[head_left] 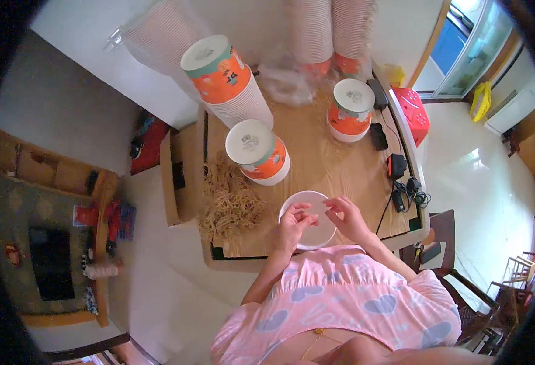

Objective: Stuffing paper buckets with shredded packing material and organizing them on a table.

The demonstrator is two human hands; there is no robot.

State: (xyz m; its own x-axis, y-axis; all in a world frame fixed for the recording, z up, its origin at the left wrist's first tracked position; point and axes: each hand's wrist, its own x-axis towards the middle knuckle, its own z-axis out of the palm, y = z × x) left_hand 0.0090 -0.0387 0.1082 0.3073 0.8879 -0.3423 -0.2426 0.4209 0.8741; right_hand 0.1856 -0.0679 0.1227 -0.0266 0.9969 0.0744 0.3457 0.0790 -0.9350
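A white paper tub (322,238) stands at the table's near edge with its open mouth up. Over its left side is my left hand (293,226), fingers loosely bent and thumb apart from them. My right hand (347,218) hovers over the right side of the mouth, its fingers stretched toward the left hand. I see nothing held in either one. To the left lies a tangled heap of tan strands (234,198). Just behind it, an upside-down orange-and-white paper tub (270,163) rests on the table.
A tall stack of nested tubs (234,85) leans farther back, and a short stack (349,115) stands at the back right. Bagged stacks (313,30) are against the wall. Black adapters and cables (401,188) line the table's right edge. A cardboard box (179,176) is left of the table.
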